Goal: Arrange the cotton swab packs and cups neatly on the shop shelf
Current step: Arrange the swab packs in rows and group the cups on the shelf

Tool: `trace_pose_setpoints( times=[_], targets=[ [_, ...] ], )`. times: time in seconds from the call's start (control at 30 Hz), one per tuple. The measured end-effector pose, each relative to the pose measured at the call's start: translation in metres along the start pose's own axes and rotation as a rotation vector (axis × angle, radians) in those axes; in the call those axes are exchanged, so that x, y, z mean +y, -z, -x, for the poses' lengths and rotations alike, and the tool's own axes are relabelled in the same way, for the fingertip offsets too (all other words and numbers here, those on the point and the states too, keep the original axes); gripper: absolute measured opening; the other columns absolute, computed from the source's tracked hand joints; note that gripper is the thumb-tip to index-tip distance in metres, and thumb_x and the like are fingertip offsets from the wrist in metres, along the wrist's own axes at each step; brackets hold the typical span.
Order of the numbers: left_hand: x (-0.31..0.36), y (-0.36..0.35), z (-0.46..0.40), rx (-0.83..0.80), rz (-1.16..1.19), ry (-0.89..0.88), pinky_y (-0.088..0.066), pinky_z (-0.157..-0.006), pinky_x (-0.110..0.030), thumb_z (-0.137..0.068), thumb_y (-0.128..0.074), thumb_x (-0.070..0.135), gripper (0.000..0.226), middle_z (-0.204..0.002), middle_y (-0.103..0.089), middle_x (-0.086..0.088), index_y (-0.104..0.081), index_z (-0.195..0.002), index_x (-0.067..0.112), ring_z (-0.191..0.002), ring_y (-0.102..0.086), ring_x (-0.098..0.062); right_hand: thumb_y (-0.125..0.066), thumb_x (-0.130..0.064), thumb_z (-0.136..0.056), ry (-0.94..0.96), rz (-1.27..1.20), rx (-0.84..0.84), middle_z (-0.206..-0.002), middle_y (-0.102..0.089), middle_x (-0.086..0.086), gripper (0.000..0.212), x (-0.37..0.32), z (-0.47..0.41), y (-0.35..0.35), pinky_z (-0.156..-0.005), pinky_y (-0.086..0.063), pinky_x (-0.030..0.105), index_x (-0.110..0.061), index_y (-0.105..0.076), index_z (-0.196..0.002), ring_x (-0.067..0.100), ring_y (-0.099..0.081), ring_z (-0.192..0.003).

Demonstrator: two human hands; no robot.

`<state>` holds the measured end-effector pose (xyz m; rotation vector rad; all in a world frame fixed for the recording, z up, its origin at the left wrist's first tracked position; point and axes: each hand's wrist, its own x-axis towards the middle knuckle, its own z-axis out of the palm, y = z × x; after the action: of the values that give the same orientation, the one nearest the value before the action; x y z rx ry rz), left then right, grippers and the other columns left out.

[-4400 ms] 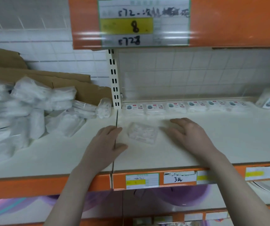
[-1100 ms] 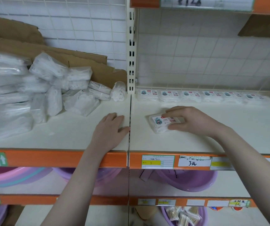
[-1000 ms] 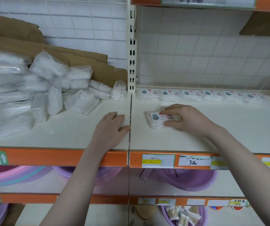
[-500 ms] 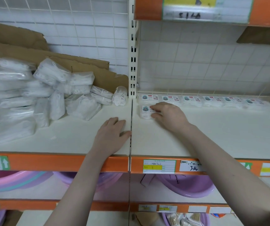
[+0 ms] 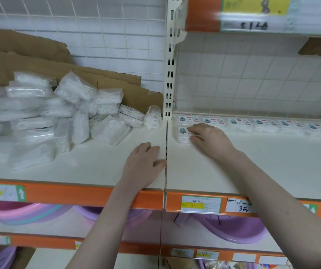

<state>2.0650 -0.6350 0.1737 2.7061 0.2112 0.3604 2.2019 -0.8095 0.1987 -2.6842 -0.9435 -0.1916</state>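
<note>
- Now my shelf (image 5: pixel 252 171), a cream board with an orange front edge, fills mid-frame; a slotted post (image 5: pixel 169 74) rises at centre against a white wire-grid back.
- Loose packs sit in a pile (image 5: pixel 45 115) at left, before leaning cardboard (image 5: pixel 20 55).
- A row of packs (image 5: pixel 252 124) runs along the back edge at right.
- Price tags (image 5: pixel 201 204) line the front edge; purple basins (image 5: pixel 233 228) lie on the shelf below.
- My left hand (image 5: pixel 143 167) rests flat, fingers relaxed, just left of the seam.
- My right hand (image 5: pixel 210 140) pinches a pack (image 5: pixel 182 133) with curled fingers.
- That pack was mid-shelf a second ago; it now sits just in front of the row's left end, by the post.
- My left hand has stayed put.
</note>
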Motion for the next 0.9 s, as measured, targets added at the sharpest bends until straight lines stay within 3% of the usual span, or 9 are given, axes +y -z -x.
trace_pose_setpoints(
  times=[0.23,0.4,0.47,0.57,0.73,0.9],
  targets=[
    [0.000,-0.001,0.000,0.018,0.006,-0.016,-0.018,-0.106,-0.025,-0.093,-0.051,0.038,0.048,-0.146,-0.034,-0.005,-0.045,-0.135,0.015,-0.135,-0.026,-0.019,-0.050,-0.021,-0.094,0.023,-0.017,0.007,-0.130,-0.055,0.003,0.035,0.002,-0.001,-0.001,-0.095,-0.036,0.031,-0.014,-0.055,-0.128,0.025,-0.050,-0.119],
    [0.001,0.001,0.002,0.122,0.021,-0.018,-0.023,-0.105,-0.024,-0.092,-0.053,0.032,0.043,-0.143,-0.039,-0.003,-0.050,-0.132,0.015,-0.134,-0.030,-0.017,-0.054,-0.016,-0.092,0.091,-0.028,0.115,-0.111,-0.063,0.009,0.025,0.001,0.003,-0.002,-0.088,-0.042,0.036,-0.008,-0.063,-0.114,0.031,-0.056,-0.105],
    [0.002,0.004,0.005,0.217,-0.038,-0.047,-0.031,-0.103,-0.028,-0.090,-0.058,0.025,0.041,-0.136,-0.048,-0.007,-0.055,-0.128,0.011,-0.130,-0.039,-0.021,-0.056,-0.015,-0.091,0.088,-0.052,0.193,-0.111,-0.064,0.010,0.024,-0.005,0.007,-0.002,-0.086,-0.043,0.036,-0.007,-0.064,-0.112,0.032,-0.058,-0.102],
    [-0.005,0.009,0.008,0.347,-0.084,-0.084,-0.050,-0.088,-0.039,-0.073,-0.075,0.013,0.037,-0.110,-0.064,-0.015,-0.066,-0.108,0.002,-0.108,-0.059,-0.035,-0.062,-0.009,-0.086,0.121,-0.067,0.291,-0.106,-0.066,0.015,0.024,-0.017,0.012,-0.003,-0.083,-0.047,0.039,-0.003,-0.066,-0.109,0.034,-0.062,-0.098],
    [-0.031,0.028,0.009,0.465,-0.112,-0.020,-0.048,-0.090,-0.044,-0.074,-0.071,0.015,0.037,-0.109,-0.063,-0.021,-0.066,-0.107,-0.002,-0.105,-0.059,-0.039,-0.065,-0.013,-0.085,0.184,-0.042,0.241,-0.105,-0.065,0.016,0.030,-0.037,0.001,-0.005,-0.081,-0.047,0.039,-0.001,-0.064,-0.113,0.035,-0.063,-0.093],
    [-0.057,0.040,0.008,0.509,-0.158,0.063,-0.045,-0.094,-0.048,-0.072,-0.076,0.013,0.043,-0.113,-0.061,-0.026,-0.063,-0.110,-0.004,-0.107,-0.057,-0.043,-0.059,-0.020,-0.090,0.185,-0.027,0.189,-0.117,-0.060,0.014,0.035,-0.057,-0.016,-0.009,-0.090,-0.041,0.038,-0.006,-0.059,-0.122,0.033,-0.057,-0.106]
  ],
)
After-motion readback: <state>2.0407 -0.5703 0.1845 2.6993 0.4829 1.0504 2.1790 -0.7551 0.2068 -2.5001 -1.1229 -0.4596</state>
